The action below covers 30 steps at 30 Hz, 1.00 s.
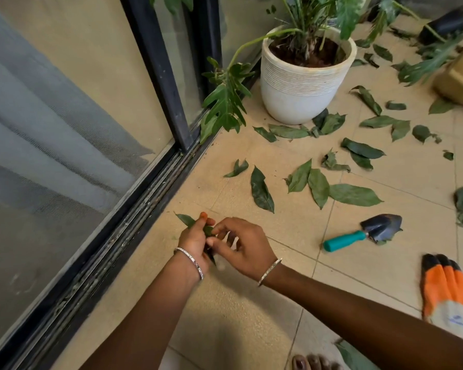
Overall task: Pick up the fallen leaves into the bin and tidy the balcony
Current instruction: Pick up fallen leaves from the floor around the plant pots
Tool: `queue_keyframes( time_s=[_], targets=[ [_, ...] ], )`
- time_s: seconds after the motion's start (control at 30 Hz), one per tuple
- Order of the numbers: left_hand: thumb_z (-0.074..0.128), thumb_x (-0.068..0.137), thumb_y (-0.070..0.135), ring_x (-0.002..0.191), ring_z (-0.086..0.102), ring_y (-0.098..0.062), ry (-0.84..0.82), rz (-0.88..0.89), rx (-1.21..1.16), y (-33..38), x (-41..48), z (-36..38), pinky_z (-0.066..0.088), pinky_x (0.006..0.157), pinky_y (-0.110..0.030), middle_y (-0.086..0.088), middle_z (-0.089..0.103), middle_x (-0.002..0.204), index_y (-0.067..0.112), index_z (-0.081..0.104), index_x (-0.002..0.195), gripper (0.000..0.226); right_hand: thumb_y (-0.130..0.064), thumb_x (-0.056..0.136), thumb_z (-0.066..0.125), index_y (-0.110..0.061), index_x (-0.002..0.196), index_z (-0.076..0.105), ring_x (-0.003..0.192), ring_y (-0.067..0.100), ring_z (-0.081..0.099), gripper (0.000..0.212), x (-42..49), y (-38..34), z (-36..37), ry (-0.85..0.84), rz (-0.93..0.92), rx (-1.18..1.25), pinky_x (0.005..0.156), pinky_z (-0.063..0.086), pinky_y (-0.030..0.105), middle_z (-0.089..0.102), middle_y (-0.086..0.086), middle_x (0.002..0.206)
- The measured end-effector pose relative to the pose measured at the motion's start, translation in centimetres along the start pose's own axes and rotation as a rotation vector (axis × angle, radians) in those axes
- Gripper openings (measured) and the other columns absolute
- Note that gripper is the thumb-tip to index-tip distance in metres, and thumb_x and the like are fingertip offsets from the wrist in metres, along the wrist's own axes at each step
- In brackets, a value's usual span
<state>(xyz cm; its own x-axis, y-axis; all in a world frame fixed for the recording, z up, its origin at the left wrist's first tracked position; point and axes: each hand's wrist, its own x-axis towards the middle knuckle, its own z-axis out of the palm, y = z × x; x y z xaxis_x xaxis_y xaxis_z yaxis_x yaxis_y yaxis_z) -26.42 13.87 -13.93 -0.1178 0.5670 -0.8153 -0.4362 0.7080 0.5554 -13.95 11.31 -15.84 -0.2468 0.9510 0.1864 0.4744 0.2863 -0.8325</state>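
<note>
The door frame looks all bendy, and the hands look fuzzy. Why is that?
Head view: the wide-angle lens tilts and bows the door frame; the right hand is slightly motion-blurred beside the left hand, which grips a leaf; the arms cast a soft shadow on the floor tiles.

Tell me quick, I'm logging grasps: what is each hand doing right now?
Left hand: grips a leaf.
Right hand: pinches the same leaf.

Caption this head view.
Left hand and right hand hold a leaf beside door track; leaves, trowel, glove strewn on tiles.
</note>
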Motion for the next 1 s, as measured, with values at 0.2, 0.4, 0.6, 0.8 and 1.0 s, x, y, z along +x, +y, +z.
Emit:
queue_keyframes(
  time_s=[0.2, 0.4, 0.6, 0.8, 1.0],
  targets=[
    [0.04, 0.105, 0.028, 0.073, 0.062, -0.02, 0.021, 0.051, -0.093, 0.4, 0.0, -0.3, 0.048, 0.064, -0.032, -0.008, 0.066, 0.08, 0.015, 0.05, 0.073, 0.036, -0.022, 0.093, 0.056, -0.016, 0.099, 0.061, 0.079, 0.014, 0.057, 0.009, 3.7, 8.2, -4.2, 0.131, 0.239, -0.369, 0.068, 0.049, 0.029, 0.061, 0.0, 0.09],
    [0.038, 0.106, 0.021, 0.05, 0.054, -0.013, -0.055, 0.095, -0.182, 1.4, 0.2, -0.8, 0.054, 0.076, -0.038, -0.001, 0.048, 0.06, 0.008, 0.06, 0.088, 0.032, -0.035, 0.092, 0.061, -0.004, 0.136, 0.042, 0.108, 0.036, 0.053, 0.057, 8.6, 11.5, -4.6, -0.097, 0.386, -0.547, 0.088, 0.046, 0.04, 0.053, 0.02, 0.123],
    [0.042, 0.105, 0.026, 0.037, 0.032, -0.009, -0.085, 0.067, -0.107, 1.9, -0.2, -1.8, 0.046, 0.062, -0.031, 0.003, 0.034, 0.051, 0.01, 0.061, 0.09, 0.029, -0.016, 0.093, 0.058, -0.003, 0.137, 0.042, 0.114, 0.038, 0.051, 0.048, 9.7, 13.1, -3.6, -0.09, 0.494, -0.642, 0.094, 0.046, 0.044, 0.052, 0.021, 0.128],
    [0.046, 0.103, 0.026, 0.039, 0.029, -0.009, -0.061, 0.025, -0.052, 1.7, -0.2, -2.5, 0.047, 0.059, -0.029, 0.004, 0.032, 0.051, 0.011, 0.062, 0.09, 0.025, 0.0, 0.089, 0.047, -0.002, 0.102, 0.06, 0.089, 0.033, 0.059, 0.018, 7.3, 12.6, -4.2, 0.007, 0.479, -0.427, 0.07, 0.045, 0.034, 0.062, 0.018, 0.099],
    [0.048, 0.102, 0.03, 0.039, 0.03, -0.009, -0.091, 0.024, -0.035, 1.4, -0.8, -1.7, 0.049, 0.056, -0.028, 0.003, 0.032, 0.053, 0.012, 0.062, 0.089, 0.027, -0.02, 0.087, 0.059, -0.013, 0.1, 0.055, 0.068, 0.02, 0.057, 0.015, 2.5, 9.9, -2.1, -0.148, 0.319, -0.368, 0.055, 0.043, 0.028, 0.062, 0.003, 0.08]
  ],
)
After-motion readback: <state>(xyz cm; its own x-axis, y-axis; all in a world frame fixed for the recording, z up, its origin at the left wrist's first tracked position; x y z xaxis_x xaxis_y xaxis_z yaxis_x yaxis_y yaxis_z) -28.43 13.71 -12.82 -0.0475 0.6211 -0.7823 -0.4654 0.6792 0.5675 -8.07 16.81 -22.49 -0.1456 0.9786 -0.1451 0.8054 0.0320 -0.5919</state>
